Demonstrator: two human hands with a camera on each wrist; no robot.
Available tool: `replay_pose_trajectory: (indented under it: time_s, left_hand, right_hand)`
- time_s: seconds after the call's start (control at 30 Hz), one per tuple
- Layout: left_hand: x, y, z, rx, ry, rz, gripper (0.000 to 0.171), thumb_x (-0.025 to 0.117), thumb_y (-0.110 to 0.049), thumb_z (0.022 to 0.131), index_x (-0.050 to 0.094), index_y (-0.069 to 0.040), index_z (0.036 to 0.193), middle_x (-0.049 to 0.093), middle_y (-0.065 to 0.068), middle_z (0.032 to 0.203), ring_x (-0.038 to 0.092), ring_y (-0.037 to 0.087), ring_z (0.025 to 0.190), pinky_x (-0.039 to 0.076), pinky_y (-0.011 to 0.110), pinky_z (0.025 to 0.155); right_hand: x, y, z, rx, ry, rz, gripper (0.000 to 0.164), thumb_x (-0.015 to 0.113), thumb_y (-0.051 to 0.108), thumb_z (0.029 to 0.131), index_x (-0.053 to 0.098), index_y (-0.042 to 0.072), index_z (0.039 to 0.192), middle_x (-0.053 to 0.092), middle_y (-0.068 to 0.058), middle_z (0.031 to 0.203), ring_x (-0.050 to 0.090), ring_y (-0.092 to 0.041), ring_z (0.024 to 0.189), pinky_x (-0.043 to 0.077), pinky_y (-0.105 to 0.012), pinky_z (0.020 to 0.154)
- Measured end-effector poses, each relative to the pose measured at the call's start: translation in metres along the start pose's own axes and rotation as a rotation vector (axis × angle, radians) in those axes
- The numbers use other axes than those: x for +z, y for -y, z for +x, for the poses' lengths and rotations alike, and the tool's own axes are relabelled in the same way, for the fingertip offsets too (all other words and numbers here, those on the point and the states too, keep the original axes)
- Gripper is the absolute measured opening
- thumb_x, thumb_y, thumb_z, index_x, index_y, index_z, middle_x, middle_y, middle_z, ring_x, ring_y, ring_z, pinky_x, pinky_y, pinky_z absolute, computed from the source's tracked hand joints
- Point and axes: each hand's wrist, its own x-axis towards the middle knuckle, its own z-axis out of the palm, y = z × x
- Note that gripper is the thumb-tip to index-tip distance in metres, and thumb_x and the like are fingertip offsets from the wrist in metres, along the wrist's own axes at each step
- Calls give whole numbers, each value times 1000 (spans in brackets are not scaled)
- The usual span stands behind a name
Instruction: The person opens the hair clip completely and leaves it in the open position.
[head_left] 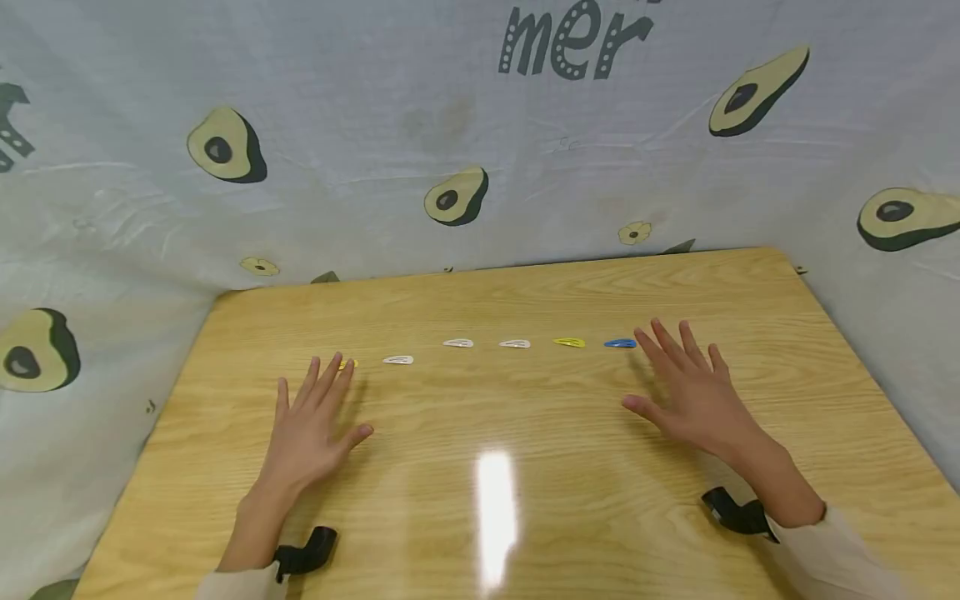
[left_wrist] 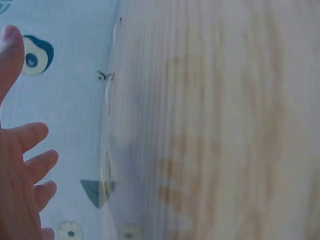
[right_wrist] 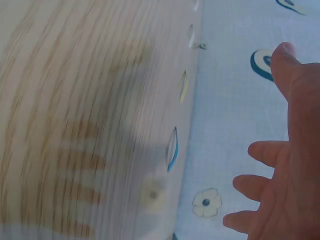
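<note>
A: What does the head view show?
B: The left hand and the right hand hang over the counter, backs upward, the fingers of both spread apart.
A: And at the left fingertips?
B: They partly cover a golden hair clip; whether they touch it, I can't tell. Just right of them lies a white clip.
A: Near the right fingers?
B: A blue clip is just left of the index fingertip. Farther left of that finger come a yellow clip, then a second white clip and a third white clip.
A: Beyond the fingertips?
B: An avocado-print cloth, behind the counter.
A: And the left wrist view?
B: Thumb uppermost, the other fingers below, gaps between them. To their right, three clips show as thin outlines, colours hard to tell.
A: The right wrist view?
B: Those fingers are apart too. The blue clip lies to their left, the yellow clip higher up, with pale clips past it towards the top edge.
</note>
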Motion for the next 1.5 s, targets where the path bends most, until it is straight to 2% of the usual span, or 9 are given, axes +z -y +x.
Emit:
replay_pose_trajectory:
  time_s: [0.17, 0.33, 0.57, 0.67, 0.87, 1.13, 1.27, 1.37, 1.5]
  left_hand:
    - [0, 14, -12, -57, -42, -75, 83, 46, -63, 91, 24, -11, 152, 23, 13, 155, 12, 36, 142, -1, 64, 106]
    - [0, 24, -18, -97, -94, -158, 80, 48, -57, 93, 23, -10, 152, 23, 15, 155, 11, 35, 143, -2, 64, 107]
    - [2, 30, -12, -107, -143, -289, 71, 52, -43, 97, 28, 0, 148, 29, 24, 150, 18, 44, 139, 11, 65, 105]
    - [3, 31, -11, -152, -149, -356, 67, 58, -35, 95, 34, 3, 145, 33, 28, 145, 22, 47, 136, 17, 67, 103]
    - [5, 31, -10, -266, -133, -386, 61, 64, -29, 92, 42, 3, 140, 41, 28, 139, 32, 49, 129, 26, 65, 98]
    - [16, 35, -6, -337, -205, -409, 47, 71, -17, 88, 54, 6, 126, 54, 24, 118, 45, 41, 111, 32, 55, 92]
    - [21, 44, -1, -460, -246, -500, 38, 68, -14, 90, 58, 5, 122, 56, 19, 113, 47, 26, 100, 36, 37, 86]
    - [23, 49, 7, -523, -265, -517, 33, 67, -13, 91, 62, 3, 119, 56, 15, 108, 47, 17, 91, 37, 23, 78]
    - [25, 55, 18, -518, -257, -482, 29, 70, -11, 88, 65, 4, 112, 55, 14, 102, 46, 15, 84, 37, 17, 72]
  right_hand:
    - [14, 16, 9, -26, -23, 45, 86, 62, 52, 88, 18, 18, 154, 17, -13, 157, 4, -36, 143, 9, -68, 103]
    - [29, 29, 20, -72, -58, 104, 85, 63, 51, 87, 22, 17, 153, 23, -13, 155, 12, -38, 142, 13, -66, 104]
    - [49, 47, 32, -138, -108, 213, 79, 65, 48, 87, 30, 14, 150, 31, -10, 152, 22, -36, 140, 21, -63, 102]
    - [57, 62, 34, -168, -93, 261, 78, 64, 49, 88, 32, 14, 150, 33, -10, 151, 25, -33, 139, 26, -62, 102]
    - [68, 91, 39, -217, -45, 338, 76, 58, 53, 90, 31, 15, 150, 35, -6, 150, 32, -27, 136, 30, -54, 103]
    - [78, 104, 41, -195, 12, 429, 69, 61, 49, 91, 37, 18, 148, 42, -2, 144, 38, -20, 131, 35, -48, 102]
    - [83, 109, 43, -210, 10, 479, 65, 63, 45, 91, 42, 15, 145, 52, 2, 133, 43, -15, 125, 38, -45, 99]
    - [85, 112, 45, -238, -8, 519, 61, 65, 39, 91, 46, 12, 142, 59, 2, 122, 48, -15, 117, 41, -43, 95]
    - [88, 116, 47, -247, -7, 556, 57, 67, 34, 90, 49, 10, 139, 62, 2, 114, 52, -15, 110, 43, -40, 90]
